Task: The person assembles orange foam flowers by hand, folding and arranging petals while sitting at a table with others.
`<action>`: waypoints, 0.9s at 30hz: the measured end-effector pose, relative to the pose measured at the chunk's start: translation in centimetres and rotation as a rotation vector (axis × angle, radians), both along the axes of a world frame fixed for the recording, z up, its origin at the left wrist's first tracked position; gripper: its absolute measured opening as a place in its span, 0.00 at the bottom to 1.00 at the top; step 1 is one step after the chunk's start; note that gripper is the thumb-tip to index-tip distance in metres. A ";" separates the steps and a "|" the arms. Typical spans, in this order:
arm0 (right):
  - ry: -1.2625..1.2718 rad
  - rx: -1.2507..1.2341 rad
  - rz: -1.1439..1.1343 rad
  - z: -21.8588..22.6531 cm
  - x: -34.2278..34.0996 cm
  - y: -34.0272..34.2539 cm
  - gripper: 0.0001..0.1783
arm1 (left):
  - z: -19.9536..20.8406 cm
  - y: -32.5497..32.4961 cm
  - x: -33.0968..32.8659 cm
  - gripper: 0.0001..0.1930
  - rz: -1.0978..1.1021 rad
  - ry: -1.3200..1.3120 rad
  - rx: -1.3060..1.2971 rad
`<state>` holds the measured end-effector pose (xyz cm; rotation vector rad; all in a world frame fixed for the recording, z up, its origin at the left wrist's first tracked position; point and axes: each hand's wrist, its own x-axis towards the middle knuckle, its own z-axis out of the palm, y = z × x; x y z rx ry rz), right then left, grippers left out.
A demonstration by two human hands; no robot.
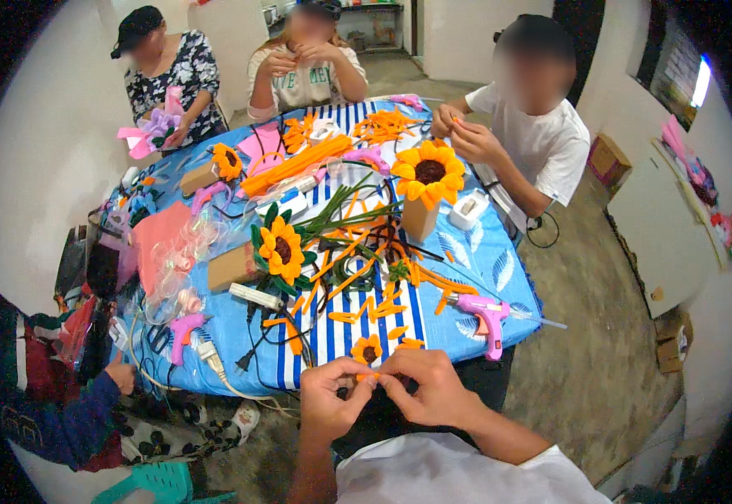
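Small orange piece (pixel 367 377), one: pinched between thumb and fingertips of our left hand (pixel 332 396) and our right hand (pixel 431 388), at the near edge of the blue-covered table (pixel 521 290); long axis, as we see it, roughly left to right, ends partly covered by fingers; lettering, green, on the pale sweatshirt (pixel 316 94) of a co-worker (pixel 326 54)

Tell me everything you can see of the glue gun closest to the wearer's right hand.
The glue gun looks plastic, pink-purple, with a pale translucent stick jutting from its rear. It lies on the blue leaf-patterned tablecloth, nozzle pointing left, handle toward the near table edge. The right hand does not touch it. Whether it is on cannot be told.
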<state>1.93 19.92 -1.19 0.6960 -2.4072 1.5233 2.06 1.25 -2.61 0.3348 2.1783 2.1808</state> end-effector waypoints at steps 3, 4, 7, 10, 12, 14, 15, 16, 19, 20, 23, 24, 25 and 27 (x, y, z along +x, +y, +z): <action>-0.026 -0.052 -0.035 -1.1 0.8 -0.3 0.04 | -0.2 -0.2 0.3 0.03 -0.031 -0.045 -0.100; -0.045 -0.071 -0.028 -1.1 0.8 -0.2 0.04 | -0.2 -0.3 0.4 0.04 -0.045 -0.074 -0.126; -0.098 -0.125 -0.037 -1.2 1.0 -0.1 0.05 | 0.2 0.3 1.0 0.04 -0.007 -0.062 -0.173; -0.190 -0.185 -0.093 -1.8 1.4 -0.3 0.07 | 0.1 1.3 1.3 0.04 0.106 0.162 -0.238; -0.331 -0.258 -0.127 -1.9 1.7 -0.3 0.09 | 0.4 2.1 1.7 0.04 0.148 0.221 -0.259; -0.479 -0.508 -0.048 -3.0 1.8 -0.7 0.08 | 1.4 2.2 2.1 0.04 0.159 0.284 -0.285; -0.625 -0.571 0.002 -2.2 1.8 -0.6 0.07 | 1.3 1.7 2.3 0.03 0.123 0.266 -0.323; -0.771 -0.636 0.054 -1.8 1.9 -0.4 0.06 | 1.3 1.5 2.2 0.03 0.097 0.301 -0.326; -0.972 -0.937 0.075 -2.8 2.3 0.0 0.06 | 0.7 2.2 1.6 0.05 0.060 0.449 -0.288; -1.016 -0.968 0.065 -2.9 2.5 0.0 0.07 | 0.7 2.2 1.7 0.05 0.035 0.466 -0.301; -1.152 -1.074 0.043 -2.9 3.0 -0.1 0.08 | 0.8 1.8 1.6 0.06 -0.041 0.521 -0.383; -1.196 -1.120 0.037 -2.6 3.1 0.0 0.08 | 0.6 1.8 1.4 0.07 -0.051 0.559 -0.362; -1.239 -1.167 0.030 -2.5 3.2 0.1 0.08 | 0.4 1.9 1.1 0.07 -0.061 0.597 -0.341; -1.303 -1.228 0.086 -2.5 3.3 0.0 0.08 | 1.0 1.8 1.0 0.07 -0.078 0.627 -0.347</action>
